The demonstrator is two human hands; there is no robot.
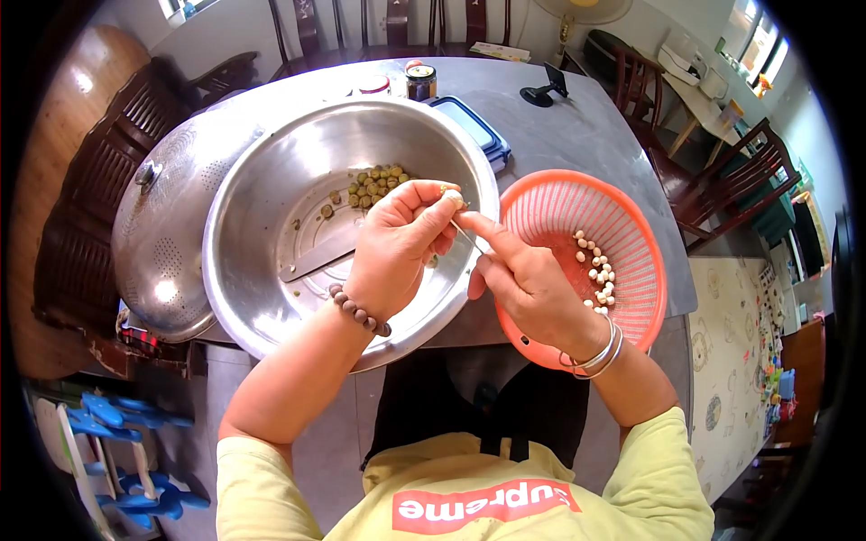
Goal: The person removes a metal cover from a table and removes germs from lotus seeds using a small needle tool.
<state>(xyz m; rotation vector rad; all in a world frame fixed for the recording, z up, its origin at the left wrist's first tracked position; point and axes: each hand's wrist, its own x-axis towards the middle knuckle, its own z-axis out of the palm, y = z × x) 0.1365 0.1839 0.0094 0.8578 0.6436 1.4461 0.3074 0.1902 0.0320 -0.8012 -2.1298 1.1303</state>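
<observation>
My left hand (406,236) is closed in a pinch around a small pale seed (454,197) with a bit of green on it, above the right side of a large steel basin (236,261). My right hand (532,287) holds a thin metal pick (467,236), its tip against the seed. Several green round pods (379,184) lie inside the basin, beside a flat metal blade (317,257). At the right, a red plastic colander (656,270) holds several white peeled seeds (603,270).
A perforated steel lid (167,216) leans left of the basin. Behind the basin are a glass jar (421,83), a blue-lidded container (469,126) and a black stand (544,88). Wooden chairs (758,167) surround the grey table (595,135).
</observation>
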